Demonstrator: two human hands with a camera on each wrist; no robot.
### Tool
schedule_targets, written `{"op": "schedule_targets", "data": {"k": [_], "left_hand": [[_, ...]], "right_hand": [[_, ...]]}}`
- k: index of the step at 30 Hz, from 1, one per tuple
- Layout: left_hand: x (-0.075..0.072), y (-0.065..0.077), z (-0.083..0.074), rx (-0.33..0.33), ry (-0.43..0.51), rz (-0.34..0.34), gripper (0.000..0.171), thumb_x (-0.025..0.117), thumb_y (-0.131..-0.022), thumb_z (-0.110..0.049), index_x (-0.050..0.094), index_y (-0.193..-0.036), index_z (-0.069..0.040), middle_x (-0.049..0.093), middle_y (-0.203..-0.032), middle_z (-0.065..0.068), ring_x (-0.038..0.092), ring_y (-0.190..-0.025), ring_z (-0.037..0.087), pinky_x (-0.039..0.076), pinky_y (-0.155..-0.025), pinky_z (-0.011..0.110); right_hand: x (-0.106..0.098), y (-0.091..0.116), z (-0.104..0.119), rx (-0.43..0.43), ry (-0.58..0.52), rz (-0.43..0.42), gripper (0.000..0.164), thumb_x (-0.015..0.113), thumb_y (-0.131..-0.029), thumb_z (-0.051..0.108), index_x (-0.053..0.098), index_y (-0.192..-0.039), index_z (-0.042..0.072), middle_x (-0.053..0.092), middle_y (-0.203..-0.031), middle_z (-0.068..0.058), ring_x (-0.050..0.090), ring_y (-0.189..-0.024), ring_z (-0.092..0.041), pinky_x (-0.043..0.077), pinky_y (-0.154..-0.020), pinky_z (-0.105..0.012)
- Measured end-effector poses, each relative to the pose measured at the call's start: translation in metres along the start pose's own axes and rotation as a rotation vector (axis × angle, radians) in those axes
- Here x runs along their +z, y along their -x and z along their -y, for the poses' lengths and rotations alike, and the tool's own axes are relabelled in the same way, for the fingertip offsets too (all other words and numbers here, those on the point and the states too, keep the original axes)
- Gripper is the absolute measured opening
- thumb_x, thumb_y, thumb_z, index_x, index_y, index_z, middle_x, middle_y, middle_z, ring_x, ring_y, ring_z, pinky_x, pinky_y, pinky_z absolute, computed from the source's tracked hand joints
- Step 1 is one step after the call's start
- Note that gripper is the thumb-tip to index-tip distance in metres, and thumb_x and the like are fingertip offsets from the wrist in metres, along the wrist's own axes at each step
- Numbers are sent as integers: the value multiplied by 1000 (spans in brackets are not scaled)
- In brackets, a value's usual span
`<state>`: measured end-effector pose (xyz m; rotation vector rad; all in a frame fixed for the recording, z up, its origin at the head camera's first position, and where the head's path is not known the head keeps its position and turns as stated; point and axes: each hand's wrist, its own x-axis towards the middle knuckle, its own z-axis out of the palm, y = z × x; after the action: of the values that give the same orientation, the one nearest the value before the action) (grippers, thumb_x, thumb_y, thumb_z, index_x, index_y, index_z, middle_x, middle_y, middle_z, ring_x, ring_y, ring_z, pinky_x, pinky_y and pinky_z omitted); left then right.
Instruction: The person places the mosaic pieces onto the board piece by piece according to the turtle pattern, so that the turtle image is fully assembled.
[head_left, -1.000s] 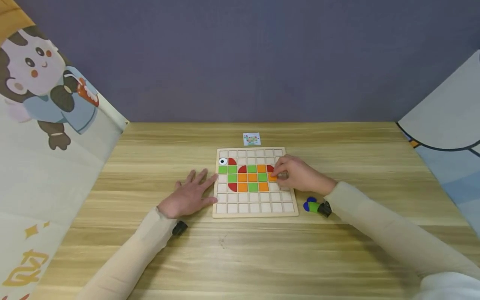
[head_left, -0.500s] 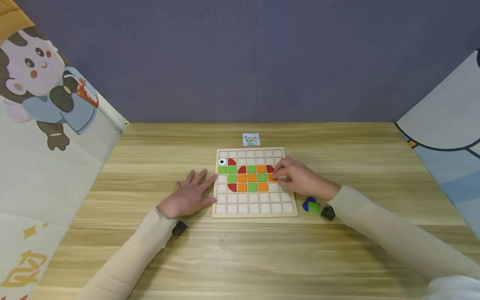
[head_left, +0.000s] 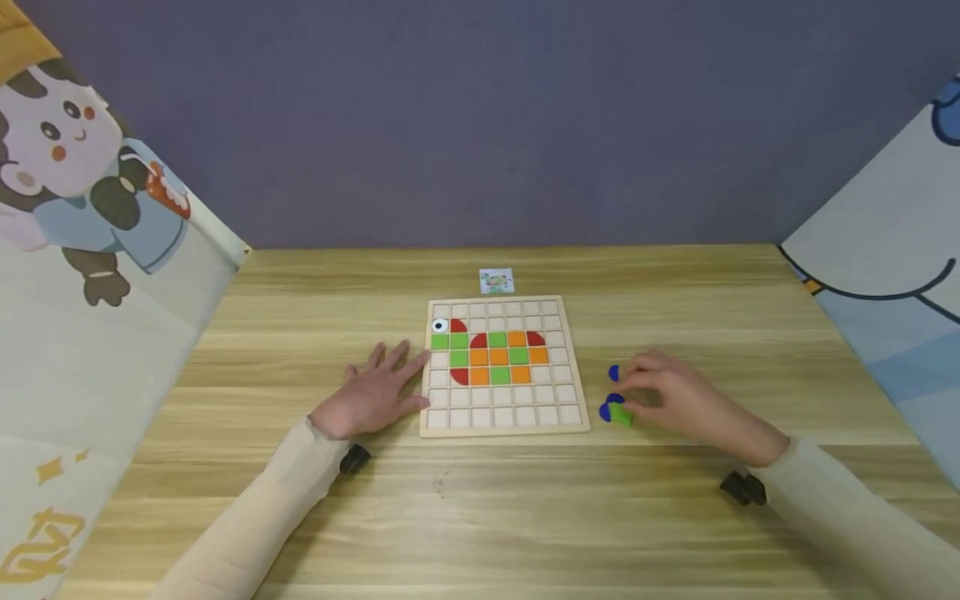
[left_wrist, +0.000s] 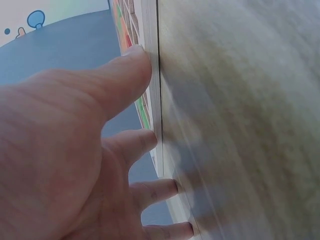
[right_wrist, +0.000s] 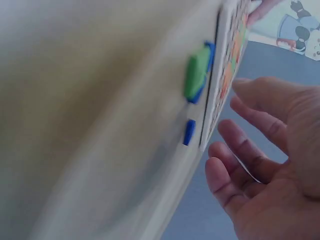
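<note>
My left hand (head_left: pixel 367 396) lies spread on the table, its thumb and index fingertips at the left edge of the wooden grid board (head_left: pixel 504 432). Red, green and orange tiles fill several cells, with a round eye piece (head_left: pixel 439 326) near the top left. An orange square tile (head_left: pixel 538 356) sits at the right of the middle row. My right hand (head_left: pixel 682 404) hovers over the table right of the board, fingers loosely bent and holding nothing. Close to its fingertips are a green piece (right_wrist: pixel 198 72) touching blue pieces (head_left: pixel 605 412) and a separate blue piece (right_wrist: pixel 189 132).
A small picture card (head_left: pixel 497 281) lies behind the board. A dark panel (head_left: pixel 510 125) stands along the table's back edge, with printed walls (head_left: pixel 862 208) at both sides. Black wrist cameras (head_left: pixel 742 488) hang under both sleeves.
My right hand has left the orange tile in its cell and moved right, off the board, to the green and blue pieces. The left hand stays at the board's edge.
</note>
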<state>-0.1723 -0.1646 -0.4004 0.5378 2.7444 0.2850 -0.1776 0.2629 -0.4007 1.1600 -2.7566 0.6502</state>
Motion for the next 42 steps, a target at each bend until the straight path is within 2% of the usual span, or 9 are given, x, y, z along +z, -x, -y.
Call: {"op": "schedule_targets", "data": {"k": [4, 8, 15, 19, 23, 28, 32, 37, 42], "left_hand": [[0, 2, 1, -3, -4, -5, 72, 46, -94, -53, 17, -153, -22, 7, -156, 16, 6, -136, 50, 17, -92, 77], [0, 3, 1, -6, 4, -9, 71, 46, -94, -52, 17, -153, -23, 7, -156, 16, 6, -136, 50, 16, -92, 77], [1, 3, 0, -2, 10, -14, 71, 46, -94, -53, 19, -153, -23, 8, -156, 17, 6, -136, 50, 17, -92, 77], [1, 3, -1, -7, 11, -16, 71, 47, -94, -53, 19, -152, -23, 9, -156, 16, 7, -136, 50, 17, -92, 77], [3, 2, -1, -9, 6, -18, 72, 47, -94, -53, 19, -152, -24, 9, -156, 16, 7, -137, 49, 17, -93, 77], [2, 2, -1, -12, 10, -18, 72, 48, -93, -54, 19, -152, -24, 8, -156, 15, 7, -137, 49, 17, -93, 77], [2, 2, -1, -10, 9, -17, 72, 47, -94, -53, 19, -152, -23, 8, -156, 16, 7, -136, 50, 17, -92, 77], [3, 2, -1, -13, 12, -10, 71, 47, -94, -53, 19, -152, -22, 8, -156, 16, 8, -136, 50, 17, -92, 77], [2, 1, -2, -7, 0, -16, 72, 47, -94, -53, 19, -152, -22, 8, -156, 16, 8, -136, 50, 18, -92, 77]], "right_hand": [[4, 22, 7, 14, -6, 20, 30, 84, -69, 8, 74, -97, 14, 58, -97, 9, 53, -88, -8, 52, -72, -29], [10, 30, 10, 52, -4, 14, 31, 84, -69, 8, 74, -96, 15, 57, -99, 9, 54, -91, -9, 52, -75, -32], [18, 30, 16, 146, 23, -55, 23, 83, -68, 5, 75, -86, 16, 60, -90, 10, 57, -82, -9, 52, -68, -31], [17, 27, 20, 181, 45, -43, 21, 82, -69, 5, 76, -86, 16, 62, -89, 9, 59, -81, -12, 53, -69, -32], [10, 24, 22, 152, 55, -67, 23, 81, -66, 6, 75, -86, 16, 60, -90, 9, 57, -80, -10, 52, -66, -29], [4, 6, 32, 61, 46, -114, 23, 81, -66, 9, 74, -85, 18, 59, -93, 9, 54, -82, -8, 50, -64, -28], [7, -17, 34, 70, -18, -42, 21, 80, -72, 10, 75, -90, 18, 58, -97, 11, 54, -85, -9, 50, -66, -28], [16, -49, 29, 110, -149, 59, 20, 75, -79, 11, 74, -98, 19, 56, -100, 12, 55, -84, -14, 49, -66, -29], [28, -71, 25, 78, -202, 94, 16, 72, -79, 9, 75, -94, 15, 57, -97, 10, 55, -81, -14, 49, -65, -26]]}}
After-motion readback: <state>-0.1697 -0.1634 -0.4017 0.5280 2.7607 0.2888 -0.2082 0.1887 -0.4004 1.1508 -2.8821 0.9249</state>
